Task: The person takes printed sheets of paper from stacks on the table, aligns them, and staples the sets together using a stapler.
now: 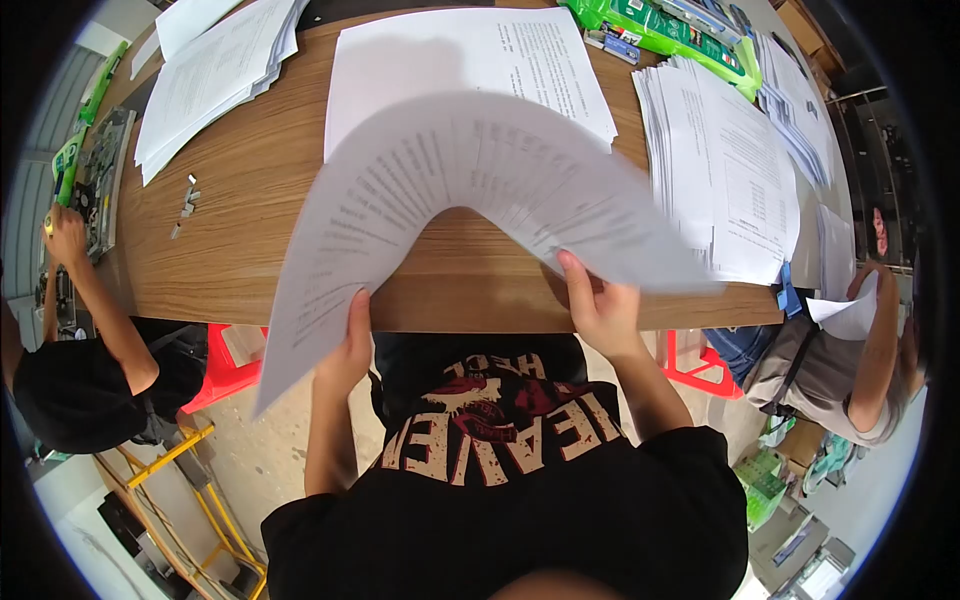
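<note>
Between my two hands a printed paper sheet (470,150) is bent into an arch above the table's front edge; whether it is one sheet or several I cannot tell. My left hand (345,350) grips its lower left side, thumb on top. My right hand (600,305) pinches the inner edge on the right, thumb up. The outer parts of the paper are blurred. Behind it lies a stack of printed pages (460,50) on the wooden table (240,200), partly covered by the raised paper.
Paper piles stand at the left (215,75) and right (725,175). Small metallic pieces (186,205) lie on the left. Green packaging (680,45) is at the back right. One person (90,370) works at the left; another (840,350) holds paper at the right. Red stools (235,365) stand below.
</note>
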Available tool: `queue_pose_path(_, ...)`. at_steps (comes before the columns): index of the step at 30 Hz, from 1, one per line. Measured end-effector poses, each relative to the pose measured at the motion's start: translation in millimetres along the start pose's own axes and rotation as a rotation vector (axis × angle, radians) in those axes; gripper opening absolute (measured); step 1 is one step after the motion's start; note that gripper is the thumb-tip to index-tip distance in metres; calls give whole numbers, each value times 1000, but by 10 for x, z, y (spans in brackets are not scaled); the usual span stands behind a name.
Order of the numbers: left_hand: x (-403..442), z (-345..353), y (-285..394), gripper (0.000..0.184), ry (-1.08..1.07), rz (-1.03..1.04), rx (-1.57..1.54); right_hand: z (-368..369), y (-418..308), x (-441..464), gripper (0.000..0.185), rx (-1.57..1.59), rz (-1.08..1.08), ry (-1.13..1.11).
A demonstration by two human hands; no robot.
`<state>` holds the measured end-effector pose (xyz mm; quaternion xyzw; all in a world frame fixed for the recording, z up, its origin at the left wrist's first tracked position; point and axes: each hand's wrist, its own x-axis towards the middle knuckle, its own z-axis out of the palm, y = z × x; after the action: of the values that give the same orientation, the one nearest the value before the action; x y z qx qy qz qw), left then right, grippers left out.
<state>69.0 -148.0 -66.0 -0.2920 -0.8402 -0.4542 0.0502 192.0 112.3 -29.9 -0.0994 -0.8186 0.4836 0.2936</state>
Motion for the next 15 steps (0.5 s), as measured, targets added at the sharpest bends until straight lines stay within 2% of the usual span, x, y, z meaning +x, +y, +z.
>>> queue_pose_path(1,15,66,5,26,-2,58,115,-9,87,-61,23,-121,-12,-2)
queue_pose_path(3,-6,-40,100,27,-48,28,60,36,102,-41,24,-244,-22,-9)
queue_pose_path(5,-118,-137,139,29,-104,-68,-53,122,-53,-39,23,33,-108,219)
queue_pose_path(6,-93,-83,126,29,-96,-65,-53,89,-2,-66,20,-128,-64,110)
queue_pose_path(7,-57,11,98,26,-49,-38,16,111,145,-98,19,-185,98,-5)
queue_pose_path(9,12,60,-50,22,7,4,81,28,46,-32,21,-245,-155,69)
queue_pose_path(10,-26,-34,-178,22,-211,-129,11,65,-209,-18,25,29,-49,163)
queue_pose_path(11,-120,-5,-179,23,-160,-132,48,53,-161,-63,25,29,-29,156)
queue_pose_path(13,-30,83,-41,25,-3,-84,44,16,38,-16,39,-147,30,-100)
queue_pose_path(15,-70,-32,24,33,-63,-3,101,17,21,-53,42,-165,27,-1)
